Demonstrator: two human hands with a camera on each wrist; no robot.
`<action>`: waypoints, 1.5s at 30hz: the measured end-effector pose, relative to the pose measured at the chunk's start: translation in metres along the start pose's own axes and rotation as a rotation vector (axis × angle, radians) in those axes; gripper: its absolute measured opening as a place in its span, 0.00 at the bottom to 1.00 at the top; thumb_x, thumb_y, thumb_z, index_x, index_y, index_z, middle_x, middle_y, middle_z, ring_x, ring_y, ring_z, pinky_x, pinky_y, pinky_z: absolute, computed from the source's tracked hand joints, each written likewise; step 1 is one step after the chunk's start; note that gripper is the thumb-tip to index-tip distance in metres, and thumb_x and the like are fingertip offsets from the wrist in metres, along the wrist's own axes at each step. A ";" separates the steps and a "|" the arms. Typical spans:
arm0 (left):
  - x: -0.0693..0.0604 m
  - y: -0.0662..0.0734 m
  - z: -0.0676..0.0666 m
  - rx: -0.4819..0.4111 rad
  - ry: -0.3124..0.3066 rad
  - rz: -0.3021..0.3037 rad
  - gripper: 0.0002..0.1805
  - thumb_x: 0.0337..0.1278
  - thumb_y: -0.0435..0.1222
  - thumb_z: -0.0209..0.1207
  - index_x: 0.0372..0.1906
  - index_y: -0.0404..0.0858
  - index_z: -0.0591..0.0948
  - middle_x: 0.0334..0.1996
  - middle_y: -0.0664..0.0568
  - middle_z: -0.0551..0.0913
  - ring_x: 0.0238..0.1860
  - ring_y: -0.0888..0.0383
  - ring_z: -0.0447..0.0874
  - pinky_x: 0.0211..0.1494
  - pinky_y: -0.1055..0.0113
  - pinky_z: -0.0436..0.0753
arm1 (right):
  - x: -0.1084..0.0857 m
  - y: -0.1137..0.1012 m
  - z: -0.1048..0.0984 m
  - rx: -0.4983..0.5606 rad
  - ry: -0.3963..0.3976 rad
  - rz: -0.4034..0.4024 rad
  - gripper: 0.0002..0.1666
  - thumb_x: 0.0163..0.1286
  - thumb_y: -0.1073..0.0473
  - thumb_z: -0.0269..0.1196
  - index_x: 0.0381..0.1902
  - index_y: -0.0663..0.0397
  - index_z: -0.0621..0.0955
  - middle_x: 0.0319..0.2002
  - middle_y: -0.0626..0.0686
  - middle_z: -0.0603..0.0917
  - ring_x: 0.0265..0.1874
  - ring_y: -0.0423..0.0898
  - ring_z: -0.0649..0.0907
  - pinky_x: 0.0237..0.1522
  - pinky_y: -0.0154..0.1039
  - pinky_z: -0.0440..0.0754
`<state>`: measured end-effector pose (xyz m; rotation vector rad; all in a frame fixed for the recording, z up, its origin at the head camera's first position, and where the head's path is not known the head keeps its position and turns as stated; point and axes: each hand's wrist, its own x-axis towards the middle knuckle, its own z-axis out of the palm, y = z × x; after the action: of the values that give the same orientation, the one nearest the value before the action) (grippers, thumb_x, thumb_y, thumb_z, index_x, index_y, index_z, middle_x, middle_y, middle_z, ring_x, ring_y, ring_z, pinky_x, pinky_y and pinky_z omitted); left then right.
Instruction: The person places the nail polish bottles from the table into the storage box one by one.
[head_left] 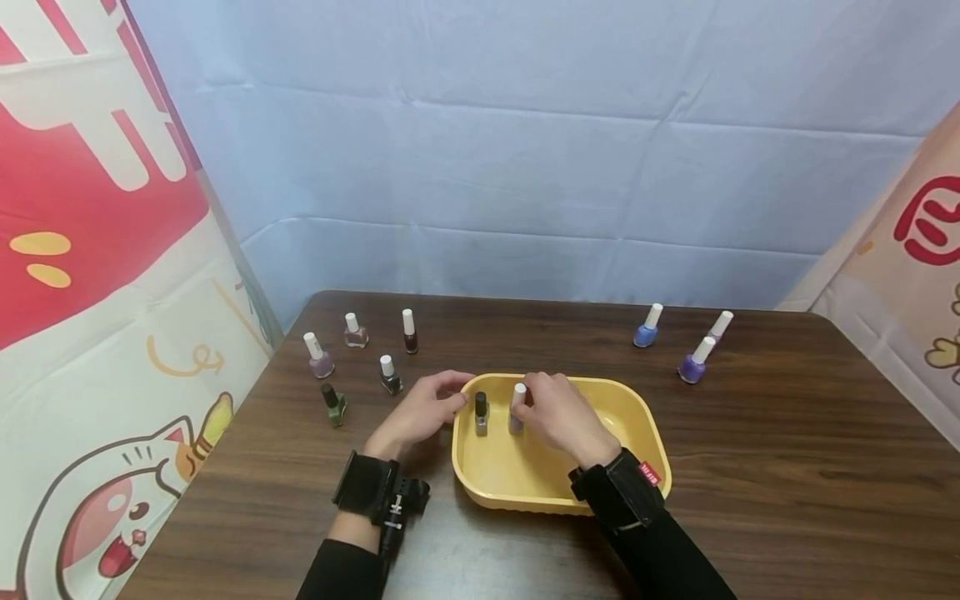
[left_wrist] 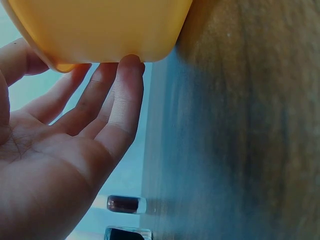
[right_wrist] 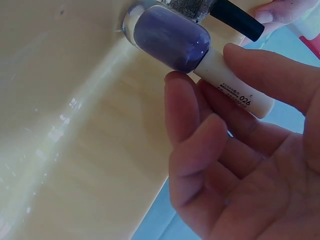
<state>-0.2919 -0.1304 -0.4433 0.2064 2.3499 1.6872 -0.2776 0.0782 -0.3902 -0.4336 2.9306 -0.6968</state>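
Tray (head_left: 498, 477) on a table (head_left: 787, 467), two bottles (head_left: 482, 420) inside — five bottles (head_left: 320, 363) left, three bottles (head_left: 691, 370) behind right

Held a purple, white-capped polish bottle (right_wrist: 172, 39) by its cap, nearly upright, inside the yellow tray (head_left: 498, 471), left of centre; gripped that round-cornered tray at its left rim.

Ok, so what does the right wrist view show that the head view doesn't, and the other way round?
Only the right wrist view shows the readable 026 print on the purple bottle's white cap. Only the head view shows the wooden table, with bottles standing on it: five left of the yellow tray, three right. Both show the right hand holding that purple bottle, the dark-capped bottle beside it, the tray and at least part of the left hand.
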 end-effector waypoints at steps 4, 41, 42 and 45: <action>0.000 0.000 0.001 -0.003 -0.001 -0.004 0.19 0.64 0.34 0.54 0.60 0.42 0.77 0.55 0.47 0.80 0.50 0.54 0.81 0.48 0.63 0.83 | -0.001 0.000 0.000 0.010 -0.003 0.009 0.02 0.65 0.62 0.60 0.32 0.55 0.79 0.25 0.51 0.77 0.20 0.43 0.71 0.26 0.35 0.66; 0.002 0.000 0.004 -0.002 0.002 0.012 0.20 0.63 0.34 0.54 0.60 0.42 0.77 0.55 0.45 0.81 0.46 0.54 0.84 0.47 0.62 0.84 | -0.014 0.017 -0.048 0.064 0.114 0.000 0.19 0.68 0.50 0.61 0.47 0.59 0.80 0.42 0.56 0.85 0.41 0.50 0.81 0.45 0.46 0.78; 0.001 0.001 0.004 0.000 0.005 0.009 0.20 0.63 0.34 0.54 0.60 0.42 0.77 0.55 0.45 0.81 0.46 0.54 0.84 0.47 0.62 0.84 | -0.015 0.019 -0.052 0.073 0.127 -0.006 0.19 0.68 0.50 0.61 0.47 0.59 0.80 0.42 0.55 0.85 0.41 0.50 0.81 0.45 0.46 0.78; -0.001 0.000 0.002 -0.002 0.013 -0.007 0.20 0.63 0.34 0.55 0.60 0.43 0.77 0.56 0.46 0.80 0.45 0.54 0.85 0.47 0.62 0.84 | -0.016 0.027 -0.061 0.109 0.173 -0.010 0.18 0.69 0.50 0.61 0.48 0.57 0.80 0.41 0.55 0.85 0.40 0.49 0.81 0.45 0.45 0.77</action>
<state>-0.2904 -0.1290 -0.4433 0.1875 2.3559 1.6921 -0.2785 0.1319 -0.3480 -0.3960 3.0313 -0.9352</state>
